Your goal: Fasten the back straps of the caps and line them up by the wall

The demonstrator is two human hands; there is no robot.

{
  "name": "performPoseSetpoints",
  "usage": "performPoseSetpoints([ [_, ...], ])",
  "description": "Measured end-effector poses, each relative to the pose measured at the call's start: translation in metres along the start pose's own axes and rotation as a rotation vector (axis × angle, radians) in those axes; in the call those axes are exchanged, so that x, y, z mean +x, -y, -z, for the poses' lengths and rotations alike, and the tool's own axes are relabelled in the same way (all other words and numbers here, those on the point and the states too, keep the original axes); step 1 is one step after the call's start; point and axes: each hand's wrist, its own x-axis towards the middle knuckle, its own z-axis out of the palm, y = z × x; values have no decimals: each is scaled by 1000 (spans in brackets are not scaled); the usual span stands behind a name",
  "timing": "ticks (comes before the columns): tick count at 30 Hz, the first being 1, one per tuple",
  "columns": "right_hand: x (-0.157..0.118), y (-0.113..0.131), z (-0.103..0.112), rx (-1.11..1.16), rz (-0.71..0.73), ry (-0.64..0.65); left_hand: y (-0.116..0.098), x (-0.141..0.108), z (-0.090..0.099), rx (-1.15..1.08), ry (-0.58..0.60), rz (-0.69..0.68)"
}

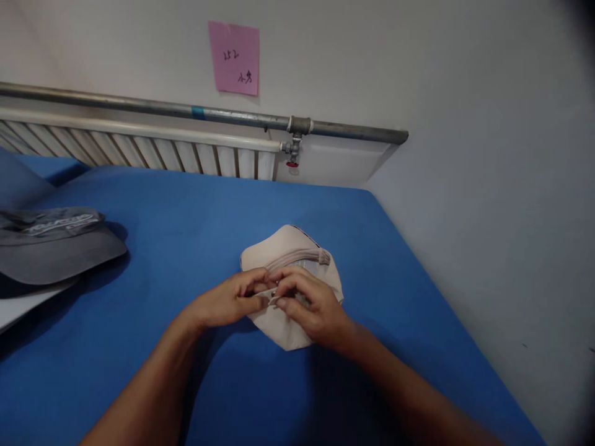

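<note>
A beige baseball cap (289,331) lies on the blue-covered table with its inside partly facing up and its brim pointing away from me. My left hand (232,300) pinches the cap's rear strap from the left side. From the right, my right hand (312,305) grips the same strap, thumb and fingers pressed together. A small metal-looking buckle or fastener shows between my fingertips; its details are too small to make out. Part of the cap's crown is hidden under my right hand.
Dark grey caps (56,244) are stacked at the left, with a white brim below them. Beyond the blue table (195,210) run a white radiator (176,152) and a metal pipe (153,107) with a red-handled valve (292,164). A pink note (235,59) hangs on the wall.
</note>
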Motion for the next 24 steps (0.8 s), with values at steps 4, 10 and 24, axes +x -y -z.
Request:
performPoseSetpoints([
  [4,3,-4,4,239,-128,15,-3,1,1,-75,-42,56],
  [10,3,-9,6,295,-151,63,-3,-1,3,-90,-143,70],
  [24,5,-16,0,146,-37,-108,1,9,-6,-322,-378,38],
])
